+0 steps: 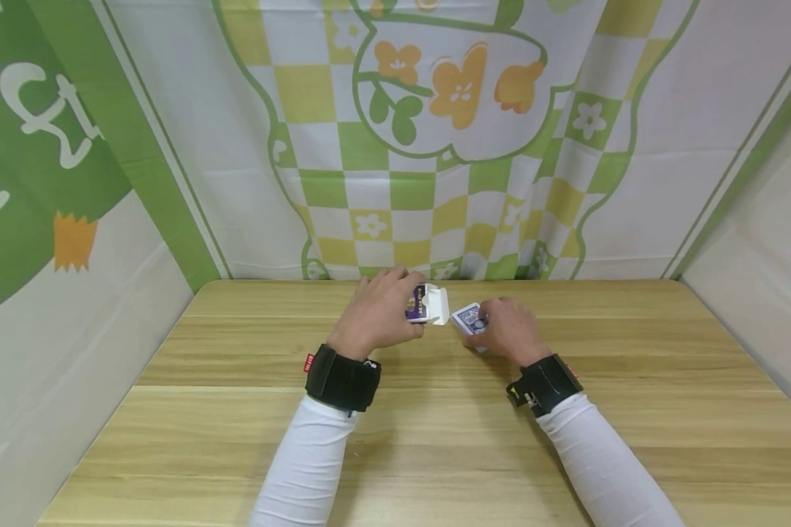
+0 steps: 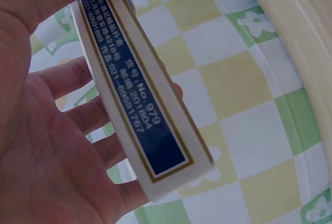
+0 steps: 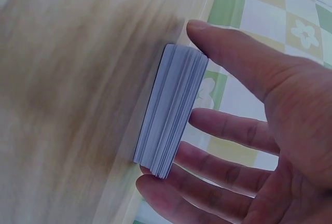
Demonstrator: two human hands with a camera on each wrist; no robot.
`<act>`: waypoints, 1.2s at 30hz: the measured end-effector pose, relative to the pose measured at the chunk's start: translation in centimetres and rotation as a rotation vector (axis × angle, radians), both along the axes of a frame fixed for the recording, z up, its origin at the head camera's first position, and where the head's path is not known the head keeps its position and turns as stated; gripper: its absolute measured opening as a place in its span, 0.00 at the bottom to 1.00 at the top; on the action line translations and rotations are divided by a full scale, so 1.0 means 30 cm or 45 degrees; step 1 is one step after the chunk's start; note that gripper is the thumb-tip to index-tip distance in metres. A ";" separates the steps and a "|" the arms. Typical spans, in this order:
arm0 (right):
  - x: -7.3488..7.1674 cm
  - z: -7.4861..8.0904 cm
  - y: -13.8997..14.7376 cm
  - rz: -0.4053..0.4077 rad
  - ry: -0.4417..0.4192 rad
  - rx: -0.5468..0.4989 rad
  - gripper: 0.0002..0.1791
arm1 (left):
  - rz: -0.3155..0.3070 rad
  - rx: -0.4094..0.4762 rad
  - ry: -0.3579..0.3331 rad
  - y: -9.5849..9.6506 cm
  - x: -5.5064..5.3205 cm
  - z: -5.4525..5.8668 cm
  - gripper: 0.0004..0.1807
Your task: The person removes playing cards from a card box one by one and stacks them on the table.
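Note:
My left hand point(image 1: 377, 313) grips a playing-card box point(image 1: 418, 304), dark blue and purple with white edges. The box's open end and white flap point(image 1: 442, 306) face right. In the left wrist view, the narrow printed side of the card box point(image 2: 136, 94) shows, with the thumb along its top and fingers behind. Just right of the box, my right hand point(image 1: 513, 331) holds a deck of playing cards point(image 1: 466, 318) with blue patterned backs. The right wrist view shows the deck's white layered edges point(image 3: 170, 110), with thumb at one end and fingertips around the other.
Both hands are over the far part of a wooden table point(image 1: 448, 454). A green, yellow and white checkered curtain point(image 1: 382, 190) hangs directly behind its back edge. White cloth panels stand to the left and right. Black bands point(image 1: 344, 379) wrap both wrists.

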State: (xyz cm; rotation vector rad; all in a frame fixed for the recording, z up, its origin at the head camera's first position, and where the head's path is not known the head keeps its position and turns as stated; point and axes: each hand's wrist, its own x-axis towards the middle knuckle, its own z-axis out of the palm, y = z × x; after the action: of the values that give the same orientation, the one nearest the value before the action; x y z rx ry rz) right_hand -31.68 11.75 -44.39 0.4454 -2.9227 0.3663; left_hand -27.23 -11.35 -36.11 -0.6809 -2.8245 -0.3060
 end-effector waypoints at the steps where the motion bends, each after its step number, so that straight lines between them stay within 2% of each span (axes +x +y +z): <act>1: 0.001 0.000 0.000 0.001 -0.003 0.001 0.30 | 0.000 0.000 0.000 0.000 0.000 0.000 0.38; 18: -0.002 -0.002 -0.006 -0.011 -0.012 0.006 0.27 | 0.005 -0.010 -0.005 0.003 0.001 0.000 0.39; 36: -0.002 -0.002 -0.003 -0.023 -0.037 0.010 0.28 | -0.002 -0.004 0.003 0.004 -0.001 -0.002 0.39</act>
State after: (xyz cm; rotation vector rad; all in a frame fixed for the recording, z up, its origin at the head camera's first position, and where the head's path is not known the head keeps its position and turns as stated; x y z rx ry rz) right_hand -31.74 11.67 -44.46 0.4186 -2.9549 0.3620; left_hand -27.26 -11.23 -36.16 -0.6837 -2.8232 -0.3013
